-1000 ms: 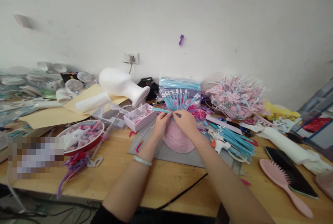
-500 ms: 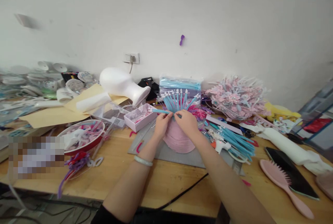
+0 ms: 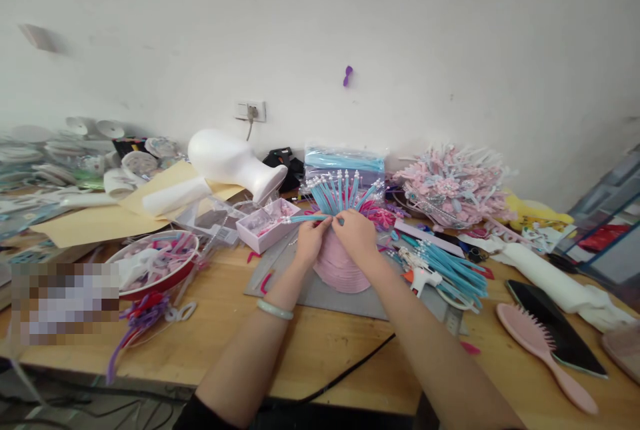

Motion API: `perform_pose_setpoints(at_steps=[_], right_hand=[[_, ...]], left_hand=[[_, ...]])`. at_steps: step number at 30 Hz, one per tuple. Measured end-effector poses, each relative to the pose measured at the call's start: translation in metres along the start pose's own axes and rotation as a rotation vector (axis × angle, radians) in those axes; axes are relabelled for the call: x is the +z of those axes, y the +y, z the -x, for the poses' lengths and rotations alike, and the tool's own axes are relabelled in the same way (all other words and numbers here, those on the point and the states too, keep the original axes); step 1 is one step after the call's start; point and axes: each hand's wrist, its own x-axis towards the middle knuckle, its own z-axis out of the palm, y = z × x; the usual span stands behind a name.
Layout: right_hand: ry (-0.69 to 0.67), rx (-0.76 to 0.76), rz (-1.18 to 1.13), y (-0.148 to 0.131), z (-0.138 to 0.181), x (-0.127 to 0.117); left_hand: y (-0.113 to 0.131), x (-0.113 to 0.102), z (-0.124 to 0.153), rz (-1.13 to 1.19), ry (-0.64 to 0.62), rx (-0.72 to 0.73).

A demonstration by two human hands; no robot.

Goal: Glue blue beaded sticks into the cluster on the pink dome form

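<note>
My left hand (image 3: 310, 240) and my right hand (image 3: 356, 235) meet above a pink fan-shaped piece (image 3: 340, 270) that stands on a grey mat (image 3: 330, 297). Together their fingertips pinch a thin blue pearl-tipped stick (image 3: 305, 219) that points left. Behind my hands, a fan of several blue pearl-tipped sticks (image 3: 340, 191) rises from the pink piece. My left wrist carries a pale bangle (image 3: 273, 310).
On the wooden table: a pink box (image 3: 267, 223), a red bowl of trimmings (image 3: 155, 263), a white foam head (image 3: 233, 162), a pile of loose blue sticks with a glue gun (image 3: 445, 273), a pink flower ornament (image 3: 453, 185), a pink hairbrush (image 3: 545, 357), a black cable (image 3: 345, 373).
Both hands stay pinched on the blue stick over the pink piece. The stick's tip has dropped slightly to lie flatter. The view shifted a little.
</note>
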Motion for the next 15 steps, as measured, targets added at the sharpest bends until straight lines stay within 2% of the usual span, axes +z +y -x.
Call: perform_pose_setpoints(at_steps=[15], right_hand=[[-0.013,0.032,0.114,-0.014,0.004,-0.002]], left_hand=[[-0.006,0.007,0.004,0.036,0.031,0.023]])
